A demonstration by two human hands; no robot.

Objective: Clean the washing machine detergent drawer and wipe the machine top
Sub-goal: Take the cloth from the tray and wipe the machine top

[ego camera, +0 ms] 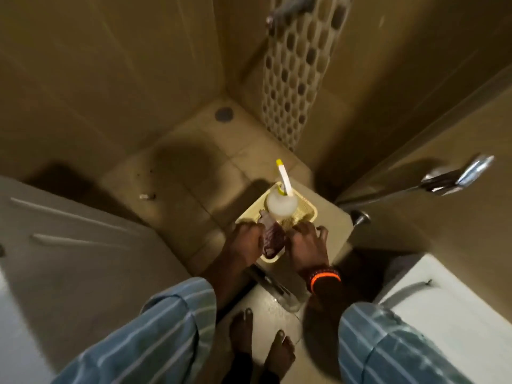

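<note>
Your left hand [245, 239] grips left edge of yellow tray [306, 210], centre frame; your right hand [306, 241] grips its right edge, fingers curled over rim. In tray: white spray bottle [281, 205] upright at far end, nozzle pointing up-frame; dark red cloth [273, 236] between your hands. Washing machine top [69, 245] left of frame. Door handle [457, 174] right. Bare feet bottom centre.

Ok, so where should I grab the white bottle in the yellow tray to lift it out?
Grip the bottle around its round body, coming straight down from above. It stands upright in the tray, and the thin straw-like nozzle sticking up looks too flimsy to lift by. Both hands now grip the tray's near edge.
</note>
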